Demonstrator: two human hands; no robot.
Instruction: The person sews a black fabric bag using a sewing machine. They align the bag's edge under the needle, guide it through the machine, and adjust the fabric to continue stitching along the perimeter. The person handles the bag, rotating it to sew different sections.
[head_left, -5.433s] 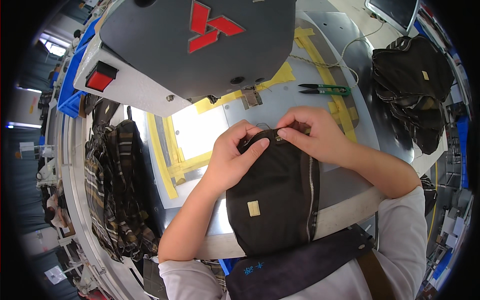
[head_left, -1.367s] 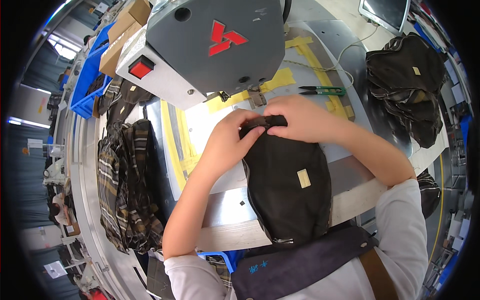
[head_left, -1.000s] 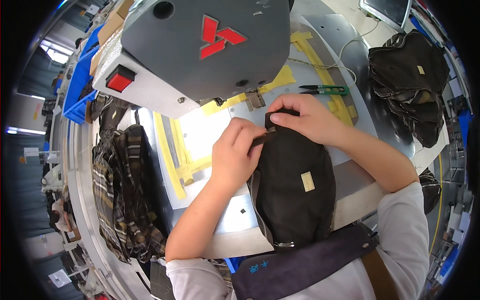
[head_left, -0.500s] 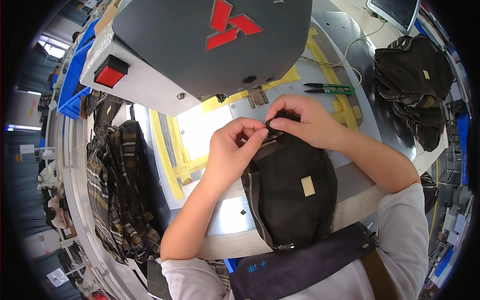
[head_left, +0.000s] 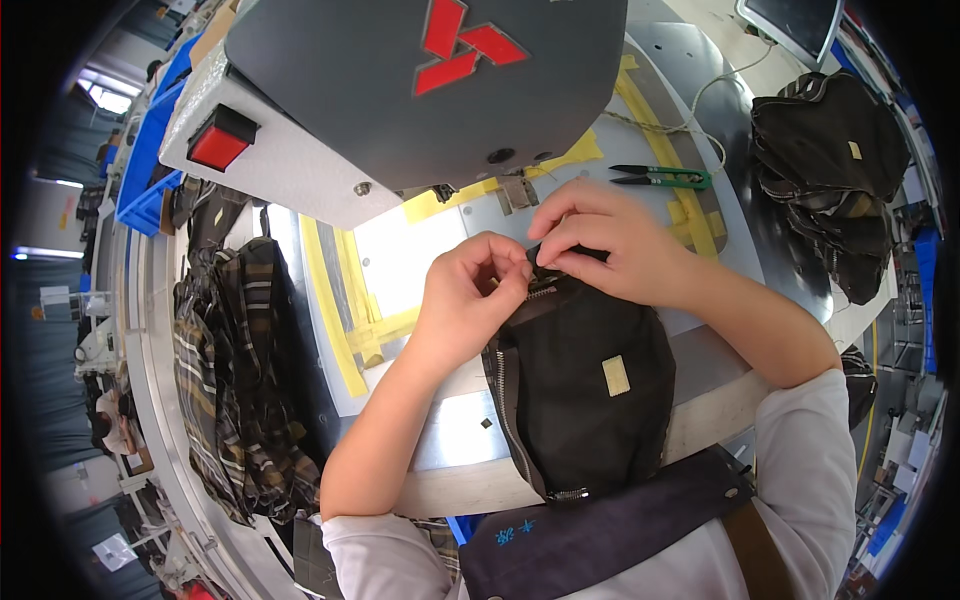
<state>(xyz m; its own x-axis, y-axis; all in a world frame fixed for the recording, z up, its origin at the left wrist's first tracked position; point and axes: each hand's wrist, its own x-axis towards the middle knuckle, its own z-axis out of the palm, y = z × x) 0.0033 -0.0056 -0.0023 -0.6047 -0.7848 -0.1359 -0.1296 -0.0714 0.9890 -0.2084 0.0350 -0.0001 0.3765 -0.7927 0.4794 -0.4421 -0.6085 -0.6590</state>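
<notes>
A dark fabric bag (head_left: 575, 420) with metal zippers and a small pale label (head_left: 616, 376) lies in front of me, its near end at the table's front edge. At its far end, my left hand (head_left: 462, 300) pinches the bag's top edge between thumb and fingertips. Close beside it, my right hand (head_left: 615, 245) is closed on the same dark edge, fingers bent over it. The fingertips of both hands almost meet. What exactly lies between them is small and partly hidden.
A big grey sewing machine head (head_left: 370, 120) overhangs the work plate, with a red switch (head_left: 220, 143) on its side. Green-handled thread snips (head_left: 680, 179) lie beyond my right hand. Plaid and dark bags (head_left: 235, 370) hang at the left; more dark bags (head_left: 830, 150) are piled at the right.
My right hand's fingers have shifted and now cover more of the dark fabric at the bag's top. My left hand and the bag stay almost in place.
</notes>
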